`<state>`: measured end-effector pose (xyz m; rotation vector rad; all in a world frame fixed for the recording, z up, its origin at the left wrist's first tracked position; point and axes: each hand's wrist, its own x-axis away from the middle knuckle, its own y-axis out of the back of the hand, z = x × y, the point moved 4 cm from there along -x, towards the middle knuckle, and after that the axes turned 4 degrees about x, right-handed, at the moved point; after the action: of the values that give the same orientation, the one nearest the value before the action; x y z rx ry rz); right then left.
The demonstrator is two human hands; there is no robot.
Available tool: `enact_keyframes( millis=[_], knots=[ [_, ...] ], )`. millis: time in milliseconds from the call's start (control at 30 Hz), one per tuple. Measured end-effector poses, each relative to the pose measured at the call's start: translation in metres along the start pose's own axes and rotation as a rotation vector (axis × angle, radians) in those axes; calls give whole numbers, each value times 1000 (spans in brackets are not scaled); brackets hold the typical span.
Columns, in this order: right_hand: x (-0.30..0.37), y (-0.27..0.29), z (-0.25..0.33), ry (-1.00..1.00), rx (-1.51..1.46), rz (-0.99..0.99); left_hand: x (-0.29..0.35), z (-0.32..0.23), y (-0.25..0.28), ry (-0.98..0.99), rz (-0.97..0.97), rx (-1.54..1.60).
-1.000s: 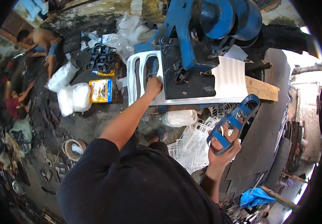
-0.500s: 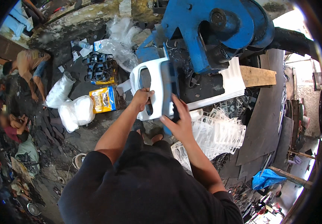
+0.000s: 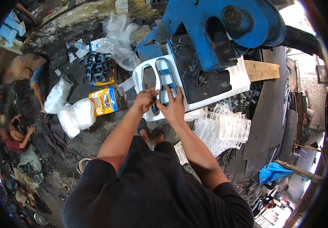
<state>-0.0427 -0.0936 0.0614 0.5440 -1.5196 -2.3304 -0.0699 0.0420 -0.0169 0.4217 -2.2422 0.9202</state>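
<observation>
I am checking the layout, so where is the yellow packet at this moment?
In the head view, the yellow packet lies on the dark ground at the person's left, between the white plastic bags and the white sheet under both hands.

Blue strap piece (image 3: 166, 81) on the white sheet (image 3: 194, 85), upper centre of frame.
You've got the blue sandal-strap-shaped piece lying flat, long axis running up-down with a slight tilt, sitting inside a loop-shaped cutout of the white sheet. The sheet lies flat under the blue press, its left end cut into rounded loops, its lower edge near frame centre.
</observation>
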Motion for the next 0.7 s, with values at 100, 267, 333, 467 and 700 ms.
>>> enact_keyframes(
  millis=[100, 267, 333, 467, 700],
  knots=[
    [-2, -1, 1, -2, 4, 8, -3, 3, 4, -8, -7, 20],
    [-6, 0, 3, 39, 6, -45, -3, 0, 2, 2, 9, 38],
    [-6, 2, 3, 36, 52, -34, 0, 1, 1, 4, 8, 34],
    [3, 21, 10, 56, 189, -31, 0, -1, -2, -21, -7, 29],
    [79, 0, -112, -1008, -869, -230, -8, -9, 3, -74, -52, -47]
  ],
)
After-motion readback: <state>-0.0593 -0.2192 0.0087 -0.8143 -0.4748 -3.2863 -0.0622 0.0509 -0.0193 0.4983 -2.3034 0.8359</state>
